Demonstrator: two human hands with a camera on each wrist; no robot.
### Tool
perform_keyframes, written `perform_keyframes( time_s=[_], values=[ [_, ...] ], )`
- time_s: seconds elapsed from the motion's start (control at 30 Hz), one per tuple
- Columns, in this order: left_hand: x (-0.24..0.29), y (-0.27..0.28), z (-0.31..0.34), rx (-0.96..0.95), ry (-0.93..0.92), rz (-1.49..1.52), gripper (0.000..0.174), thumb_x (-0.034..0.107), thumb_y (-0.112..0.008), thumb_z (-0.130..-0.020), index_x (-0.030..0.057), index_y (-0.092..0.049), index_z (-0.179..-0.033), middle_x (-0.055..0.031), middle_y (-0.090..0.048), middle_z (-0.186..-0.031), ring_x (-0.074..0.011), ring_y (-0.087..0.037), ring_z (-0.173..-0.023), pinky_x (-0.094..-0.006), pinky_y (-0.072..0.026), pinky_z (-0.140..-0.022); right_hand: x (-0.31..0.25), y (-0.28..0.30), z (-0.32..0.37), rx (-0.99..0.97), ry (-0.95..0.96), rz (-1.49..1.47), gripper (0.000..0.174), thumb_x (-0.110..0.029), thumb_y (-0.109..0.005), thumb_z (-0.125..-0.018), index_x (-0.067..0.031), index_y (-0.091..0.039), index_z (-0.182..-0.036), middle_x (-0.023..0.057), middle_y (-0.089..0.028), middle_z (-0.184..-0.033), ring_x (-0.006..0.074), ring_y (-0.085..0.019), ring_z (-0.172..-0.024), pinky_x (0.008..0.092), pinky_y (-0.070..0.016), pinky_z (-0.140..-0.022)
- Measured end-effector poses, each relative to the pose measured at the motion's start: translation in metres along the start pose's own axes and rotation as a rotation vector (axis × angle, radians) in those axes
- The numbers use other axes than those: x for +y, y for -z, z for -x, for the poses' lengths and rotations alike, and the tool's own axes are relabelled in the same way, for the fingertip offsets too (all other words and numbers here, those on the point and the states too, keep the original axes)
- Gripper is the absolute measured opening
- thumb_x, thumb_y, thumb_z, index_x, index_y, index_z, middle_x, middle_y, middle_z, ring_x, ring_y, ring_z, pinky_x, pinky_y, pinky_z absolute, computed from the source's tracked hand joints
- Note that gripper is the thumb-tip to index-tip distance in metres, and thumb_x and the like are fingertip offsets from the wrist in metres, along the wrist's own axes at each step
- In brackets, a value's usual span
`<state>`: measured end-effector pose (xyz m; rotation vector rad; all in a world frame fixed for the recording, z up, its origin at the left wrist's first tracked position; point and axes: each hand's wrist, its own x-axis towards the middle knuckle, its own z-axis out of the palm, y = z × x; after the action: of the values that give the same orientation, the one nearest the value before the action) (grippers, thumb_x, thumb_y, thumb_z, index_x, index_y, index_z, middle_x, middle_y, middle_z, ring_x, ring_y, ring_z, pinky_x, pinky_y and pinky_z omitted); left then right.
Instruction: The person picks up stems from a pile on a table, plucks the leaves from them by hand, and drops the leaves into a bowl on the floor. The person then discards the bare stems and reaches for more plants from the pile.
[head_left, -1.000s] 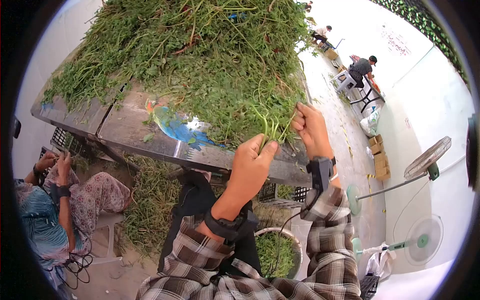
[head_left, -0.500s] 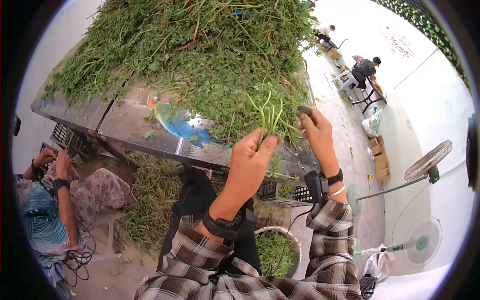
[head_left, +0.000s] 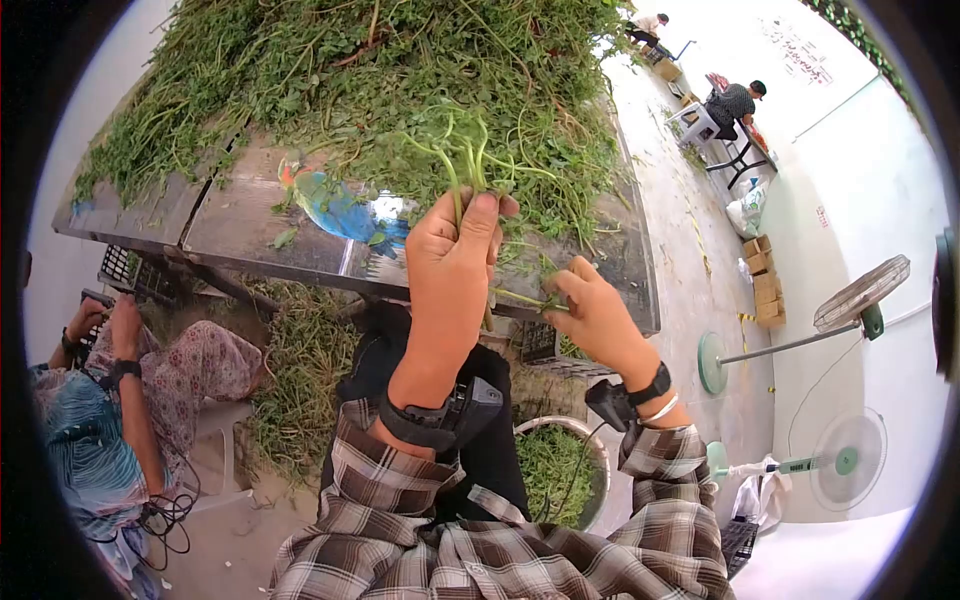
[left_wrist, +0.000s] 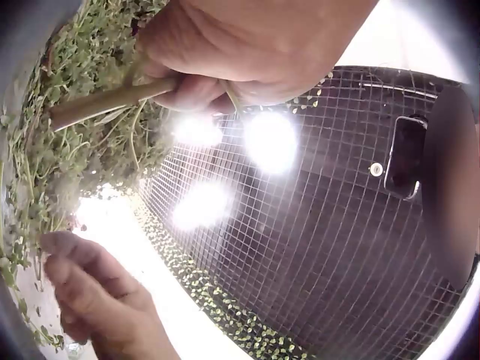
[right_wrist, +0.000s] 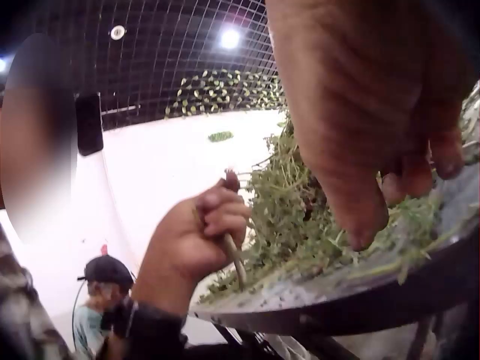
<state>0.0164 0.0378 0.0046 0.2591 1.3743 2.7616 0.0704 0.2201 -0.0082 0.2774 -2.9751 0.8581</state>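
Note:
My left hand point(head_left: 450, 255) grips a small bunch of green stems point(head_left: 470, 165) upright over the table's front edge. Their leafy tops spread above the thumb. In the left wrist view a thick cut stem end point(left_wrist: 105, 106) sticks out of that hand. My right hand point(head_left: 600, 315) hovers at the table edge, thumb and fingers loosely bent, close to a loose leafy sprig point(head_left: 522, 298). Seen from the right wrist, its fingertips point(right_wrist: 361, 238) hang over the sprig with nothing visible between them. A large heap of leafy greens point(head_left: 360, 110) covers most of the table point(head_left: 270, 225).
A tub of greens point(head_left: 560, 470) stands on the floor by my legs, near a black crate point(head_left: 550, 350). More stems point(head_left: 305, 400) lie piled under the table. Another person point(head_left: 110, 430) sits at left. Fans point(head_left: 845, 460) and cardboard boxes point(head_left: 765, 285) stand at right.
My left hand has moved left and up with the stems. The right hand has come away from the bunch, down and left to the loose sprig at the table edge.

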Motion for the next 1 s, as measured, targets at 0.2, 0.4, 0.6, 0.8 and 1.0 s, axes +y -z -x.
perform_keyframes(
  time_s=[0.2, 0.4, 0.6, 0.8, 1.0],
  values=[
    [0.0, -0.001, 0.001, 0.001, 0.033, 0.016, 0.026, 0.026, -0.053, -0.09, 0.0013, -0.058, -0.089, 0.005, -0.04, -0.056, -0.001, -0.026, -0.045, -0.0186, -0.0206, -0.041, 0.007, 0.009, -0.008, 0.037, 0.041, 0.027, 0.023, 0.001, -0.061, -0.068, 0.0008, -0.051, -0.088, 0.0165, -0.045, -0.084, 0.0358, -0.05, -0.078, 0.0371, -0.0418, -0.068],
    [0.001, -0.003, 0.002, -0.04, 0.046, -0.009, 0.025, 0.025, -0.051, -0.091, 0.0015, -0.058, -0.09, 0.0056, -0.039, -0.057, -0.0008, -0.027, -0.046, -0.0181, -0.021, -0.041, -0.003, 0.044, -0.039, 0.453, 0.107, 0.085, 0.027, -0.001, -0.059, -0.073, 0.0004, -0.055, -0.1, 0.0101, -0.054, -0.092, 0.0232, -0.053, -0.071, 0.0312, -0.0441, -0.065],
    [-0.005, -0.003, 0.004, -0.233, 0.056, -0.034, 0.025, 0.026, -0.049, -0.092, 0.0032, -0.06, -0.091, 0.0059, -0.043, -0.059, -0.001, -0.034, -0.053, -0.0179, -0.0257, -0.047, -0.023, 0.037, -0.041, 0.086, -0.187, -0.876, 0.024, -0.021, -0.054, -0.088, -0.0012, -0.057, -0.102, -0.0037, -0.042, -0.065, 0.0038, -0.035, -0.052, 0.0188, -0.0289, -0.046],
    [-0.014, -0.006, 0.006, -0.42, 0.047, -0.193, 0.021, 0.022, -0.052, -0.09, 0.0025, -0.059, -0.091, 0.0039, -0.048, -0.062, -0.0023, -0.04, -0.053, -0.0193, -0.0315, -0.046, -0.035, 0.042, -0.051, 0.109, -0.115, -1.245, 0.016, -0.018, -0.057, -0.086, -0.0025, -0.056, -0.086, -0.0054, -0.041, -0.062, 0.0026, -0.031, -0.046, 0.0182, -0.024, -0.042],
    [-0.008, -0.017, 0.009, -0.206, 0.122, -0.025, 0.02, 0.022, -0.053, -0.089, 0.0022, -0.058, -0.086, 0.0026, -0.05, -0.062, -0.0039, -0.045, -0.054, -0.0211, -0.0359, -0.047, -0.043, 0.031, -0.046, 0.218, -0.135, -0.922, 0.009, -0.012, -0.059, -0.083, -0.0036, -0.056, -0.083, -0.0046, -0.046, -0.06, 0.002, -0.033, -0.046, 0.018, -0.0251, -0.042]
  ],
)
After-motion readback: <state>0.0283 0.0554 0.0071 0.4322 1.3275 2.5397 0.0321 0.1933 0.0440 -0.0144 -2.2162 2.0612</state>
